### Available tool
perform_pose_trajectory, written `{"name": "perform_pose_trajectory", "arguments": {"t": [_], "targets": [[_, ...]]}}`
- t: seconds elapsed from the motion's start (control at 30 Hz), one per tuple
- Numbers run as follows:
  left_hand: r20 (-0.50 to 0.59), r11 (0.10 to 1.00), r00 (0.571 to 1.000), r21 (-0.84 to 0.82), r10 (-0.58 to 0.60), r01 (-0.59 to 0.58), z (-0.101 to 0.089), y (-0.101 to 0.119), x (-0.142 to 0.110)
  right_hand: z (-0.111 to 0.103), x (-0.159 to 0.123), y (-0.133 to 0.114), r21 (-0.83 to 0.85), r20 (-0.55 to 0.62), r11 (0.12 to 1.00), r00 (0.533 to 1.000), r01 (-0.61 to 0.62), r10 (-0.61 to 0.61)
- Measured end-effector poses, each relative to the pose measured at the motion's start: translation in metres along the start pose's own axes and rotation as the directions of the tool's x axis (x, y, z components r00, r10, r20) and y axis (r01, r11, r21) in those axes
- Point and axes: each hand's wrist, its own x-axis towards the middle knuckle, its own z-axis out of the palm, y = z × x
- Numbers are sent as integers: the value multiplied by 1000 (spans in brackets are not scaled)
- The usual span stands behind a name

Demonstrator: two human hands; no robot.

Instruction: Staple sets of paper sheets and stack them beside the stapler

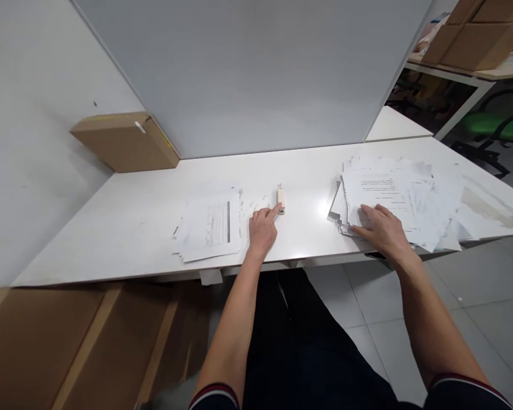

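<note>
A small cream stapler lies on the white table. My left hand rests on the table just to its left. One digit stretches out to the stapler's near end and seems to touch it; the other fingers are slightly bent, and nothing is gripped. At the right, a messy pile of printed sheets spreads over the table. My right hand lies on the near part of this pile with its fingers apart, holding nothing. Left of my left hand sits a neater stack of printed papers.
A cardboard box stands at the back left, against the wall and a grey partition. More large cartons are below the table's left front edge. A green chair and another desk are at the far right.
</note>
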Motion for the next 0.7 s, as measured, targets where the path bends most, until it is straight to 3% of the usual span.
{"name": "perform_pose_trajectory", "arguments": {"t": [0.23,0.37,0.47,0.53,0.63,0.7], "targets": [[-3,1000,1000,10,6,-6,0,-1,0,-1,-5,1,112,-62,994,998,6,1],[-10,1000,1000,0,10,-10,0,-1,0,-1,-2,14,102,-98,986,988,132,-122],[-46,997,999,-76,14,-18,1,-1,0,-1,0,17,88,-142,977,973,195,-182],[-117,979,993,-203,13,-37,2,-1,0,-2,-1,11,90,-254,981,957,169,-141],[-155,855,983,-518,-100,5,-1,-1,-1,-7,-5,-16,107,-452,975,883,195,-127],[8,648,980,-749,-200,138,-6,-3,-1,-9,-10,-44,104,-484,945,846,310,-224]]}}
